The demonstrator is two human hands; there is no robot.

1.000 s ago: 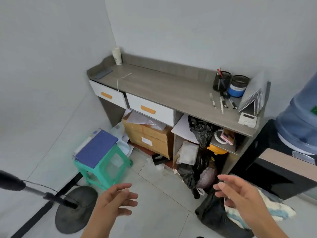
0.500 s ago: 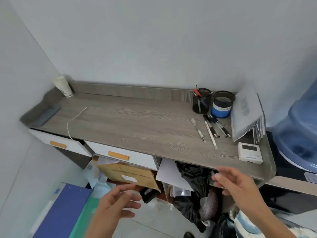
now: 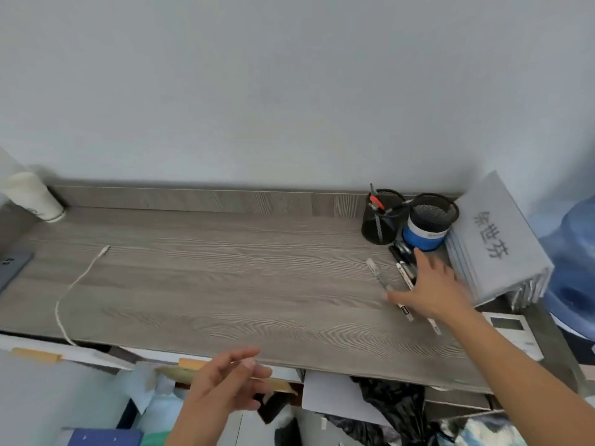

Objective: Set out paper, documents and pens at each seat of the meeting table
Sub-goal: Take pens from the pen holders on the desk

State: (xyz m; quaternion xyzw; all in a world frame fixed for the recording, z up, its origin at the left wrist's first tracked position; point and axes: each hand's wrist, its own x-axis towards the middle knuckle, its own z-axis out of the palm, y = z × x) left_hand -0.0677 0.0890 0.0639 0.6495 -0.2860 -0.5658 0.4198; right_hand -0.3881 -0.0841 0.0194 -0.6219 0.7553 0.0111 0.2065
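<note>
Right hand (image 3: 431, 292), fingers spread apart, sits over the loose pens (image 3: 377, 273) at the desk's (image 3: 225, 284) three o'clock. Left hand (image 3: 225, 386) hangs relaxed and empty at six.

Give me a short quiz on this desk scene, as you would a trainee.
1. True or false: the right hand grips a pen.
2. What stands beside the black mesh pen holder? A paper cup; B blue-banded mesh cup; C white cable.
3. What does the left hand hold?
Key: 1 false, its fingers are spread over the loose pens; 2 B; 3 nothing.
</note>
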